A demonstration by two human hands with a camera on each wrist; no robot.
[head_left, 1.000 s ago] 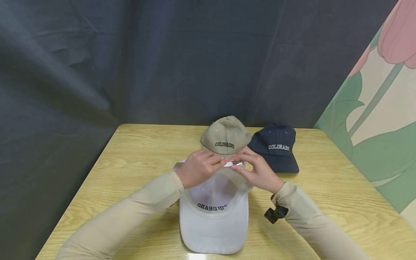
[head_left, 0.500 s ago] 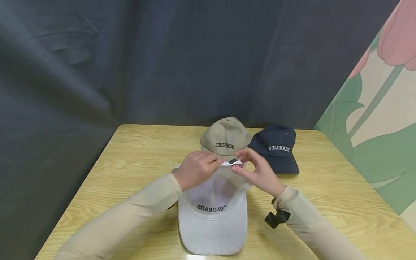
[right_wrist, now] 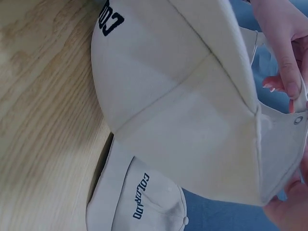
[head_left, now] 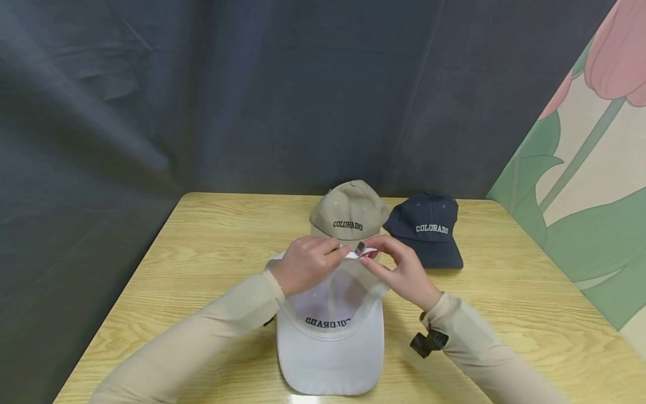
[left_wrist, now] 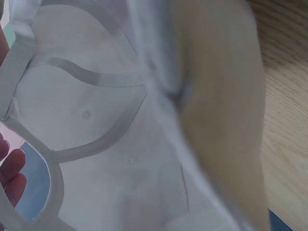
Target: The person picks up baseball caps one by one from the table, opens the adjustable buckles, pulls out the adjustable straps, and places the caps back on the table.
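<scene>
A white cap (head_left: 330, 359) rests crown-down-side away with its visor toward me and its inside showing, COLORADO lettering reversed. At its back, my left hand (head_left: 308, 265) pinches the white strap (head_left: 352, 255) from the left side. My right hand (head_left: 405, 271) pinches the strap's other part between thumb and forefinger. Between the two hands a small metal buckle (head_left: 360, 248) stands tilted up on the strap. In the left wrist view the cap's inner seams (left_wrist: 113, 80) fill much of the frame, and fingertips (left_wrist: 13, 166) show through the back opening.
Behind the hands sits a beige COLORADO cap (head_left: 353, 210), with a navy COLORADO cap (head_left: 426, 230) to its right. All are on a wood-grain table (head_left: 227, 224). A dark curtain (head_left: 303, 95) hangs behind, and a flower-painted wall (head_left: 600, 185) borders the right.
The metal buckle has swung from lying flat along the strap to standing up. My right fingers have shifted on the strap, while the white cap has barely moved.
</scene>
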